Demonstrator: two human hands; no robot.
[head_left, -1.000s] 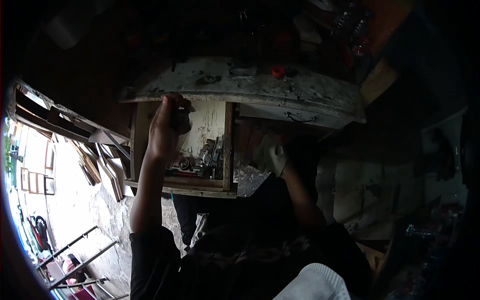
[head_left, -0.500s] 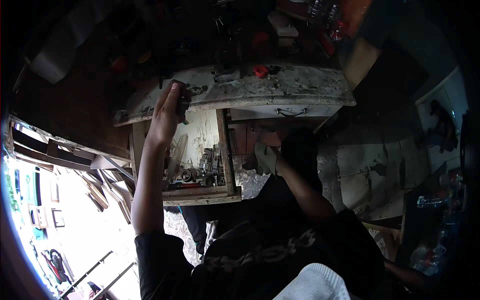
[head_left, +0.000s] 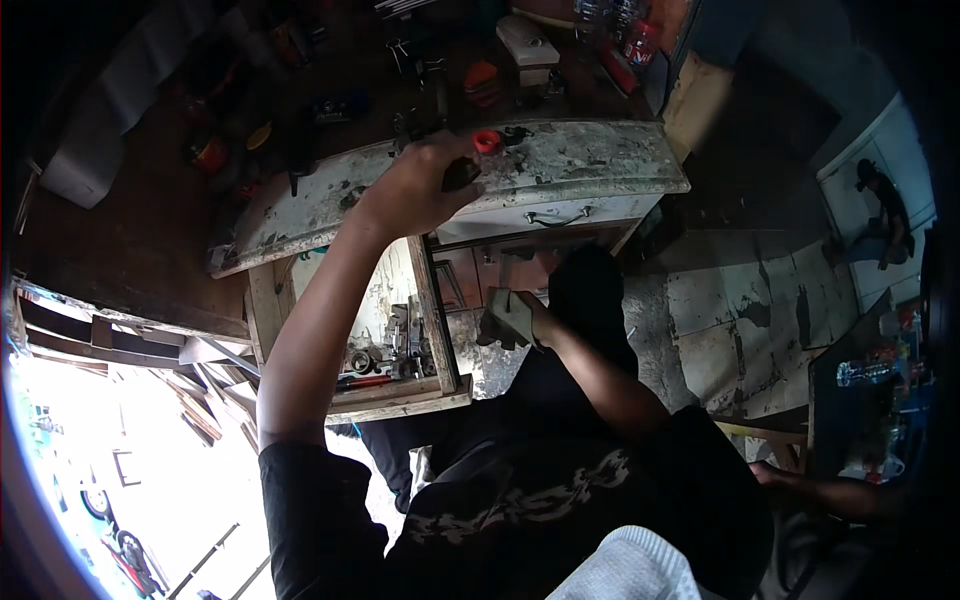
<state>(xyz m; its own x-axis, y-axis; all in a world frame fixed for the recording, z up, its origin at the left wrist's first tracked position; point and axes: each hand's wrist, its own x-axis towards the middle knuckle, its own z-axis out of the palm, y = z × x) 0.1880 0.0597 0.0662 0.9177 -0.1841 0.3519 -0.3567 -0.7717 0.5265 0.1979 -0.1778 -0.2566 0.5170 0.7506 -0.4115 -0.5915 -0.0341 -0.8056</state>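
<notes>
My left hand (head_left: pixel 415 185) is over the front edge of a worn, paint-stained bench top (head_left: pixel 590 160). Its fingers and thumb curl round a small dark block (head_left: pixel 461 176), mostly covered by the hand. Just beyond the fingertips is a red ring-shaped piece (head_left: pixel 487 141). Lower and to the right, near my knee, my right hand (head_left: pixel 538 322) grips a folded grey-green piece (head_left: pixel 511 314); whether it is cloth or abrasive sheet I cannot tell. An open drawer (head_left: pixel 455 385) below my left forearm holds metal parts (head_left: pixel 405 335) and a red-handled tool (head_left: pixel 364 381).
A closed drawer with a metal handle (head_left: pixel 558 217) sits under the bench's right part. Behind the bench are a pale block-shaped thing (head_left: pixel 527 45) and plastic bottles (head_left: pixel 640 42). Wood offcuts (head_left: pixel 200 410) lean at left. Another person (head_left: pixel 880 215) is at far right; someone's arm (head_left: pixel 835 495) shows lower right.
My left hand has moved right along the bench, toward the red ring, with the dark block still in its grip. The right hand keeps its hold on the folded piece. The view has shifted slightly.
</notes>
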